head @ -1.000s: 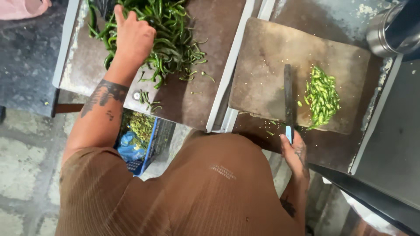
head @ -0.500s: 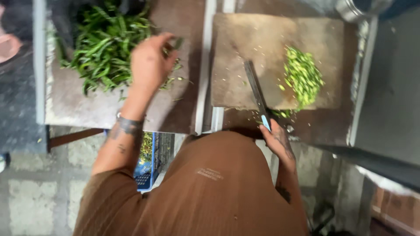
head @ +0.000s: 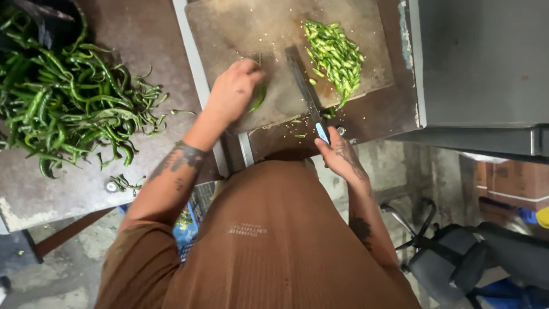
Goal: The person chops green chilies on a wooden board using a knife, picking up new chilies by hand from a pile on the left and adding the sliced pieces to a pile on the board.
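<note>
Left hand [head: 233,91] on chillies [head: 258,96], right hand [head: 342,157] apparently gripping knife [head: 306,91]

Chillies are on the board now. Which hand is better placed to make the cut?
Right, probably. The right hand grips the knife, whose blade lies on the board beside the chillies. The left hand is holding those.

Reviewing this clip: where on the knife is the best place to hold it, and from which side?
Grip the knife by its light blue handle end, coming from the near, body side. The blade lies flat on the board, pointing away, and only the handle overhangs the near edge, where the right hand already meets it.
</note>
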